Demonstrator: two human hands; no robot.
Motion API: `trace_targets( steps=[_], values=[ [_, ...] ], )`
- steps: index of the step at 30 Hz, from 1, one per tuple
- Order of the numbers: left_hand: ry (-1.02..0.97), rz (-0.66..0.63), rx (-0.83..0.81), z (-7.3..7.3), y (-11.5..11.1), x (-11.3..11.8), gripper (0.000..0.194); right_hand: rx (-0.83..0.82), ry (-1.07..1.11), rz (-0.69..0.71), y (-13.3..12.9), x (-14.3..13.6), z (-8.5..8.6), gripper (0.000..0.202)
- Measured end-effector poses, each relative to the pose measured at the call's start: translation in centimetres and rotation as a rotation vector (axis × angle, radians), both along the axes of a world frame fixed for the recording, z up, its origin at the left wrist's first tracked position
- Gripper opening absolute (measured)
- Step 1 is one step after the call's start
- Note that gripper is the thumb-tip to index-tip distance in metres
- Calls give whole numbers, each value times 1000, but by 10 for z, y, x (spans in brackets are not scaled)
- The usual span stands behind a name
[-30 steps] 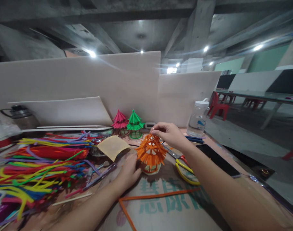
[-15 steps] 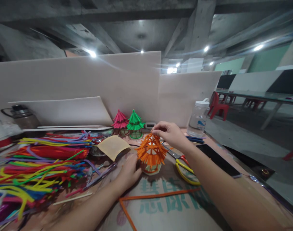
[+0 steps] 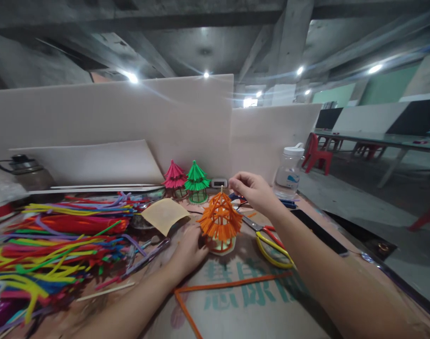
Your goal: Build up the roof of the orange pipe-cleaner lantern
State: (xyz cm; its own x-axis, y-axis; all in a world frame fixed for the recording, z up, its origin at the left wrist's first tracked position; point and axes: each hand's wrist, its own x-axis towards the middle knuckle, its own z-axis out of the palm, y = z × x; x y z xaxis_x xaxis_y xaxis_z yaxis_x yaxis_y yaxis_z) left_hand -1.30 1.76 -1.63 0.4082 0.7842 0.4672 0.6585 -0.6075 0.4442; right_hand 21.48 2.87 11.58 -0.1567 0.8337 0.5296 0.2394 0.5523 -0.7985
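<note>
An orange pipe-cleaner pavilion (image 3: 221, 219) with a two-tiered fringed roof stands upright on a pale base. A thin pale stick pokes out of its top. My left hand (image 3: 188, 249) is closed at its lower left side, the fingertips partly hidden behind it. Just right of the peak, apart from it, my right hand (image 3: 252, 190) is in the air with fingers pinched together; anything between them is too small to make out. Yellow-and-red-handled scissors (image 3: 273, 247) lie under my right forearm. A bent orange pipe cleaner (image 3: 232, 285) lies in front.
Many coloured pipe cleaners (image 3: 59, 245) cover the left side. Pink (image 3: 174, 176) and green (image 3: 197, 181) pavilions stand at the back. A sandpaper-like tan sheet (image 3: 165, 215) lies left of centre. At right are a phone (image 3: 319, 230) and a clear jug (image 3: 288, 174).
My right hand has come off the orange pavilion's peak and moved slightly up and right, uncovering the stick. My left hand stays at the pavilion's side.
</note>
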Motion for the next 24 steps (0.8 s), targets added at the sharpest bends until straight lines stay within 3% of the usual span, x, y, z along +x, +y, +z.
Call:
trace_targets(
  steps=[5, 10, 14, 17, 21, 24],
  values=[
    [50, 39, -21, 3, -1, 2, 25, 20, -78, 74, -24, 2, -13, 17],
    [57, 60, -56, 1, 1, 4, 25, -160, -458, 171, -68, 6, -55, 15],
    [63, 47, -67, 2, 1, 6, 26, -318, -615, 267, -101, -5, -82, 14],
    [68, 49, -71, 3, 1, 7, 27, -294, -734, 292, -116, -26, -85, 20],
    [64, 43, -83, 1, 3, 7, 32, -176, -890, 287, -126, -64, -82, 51],
    [38, 17, -96, 0, 5, 7, 33, -33, -1028, 263, -129, -84, -84, 33]
  ],
)
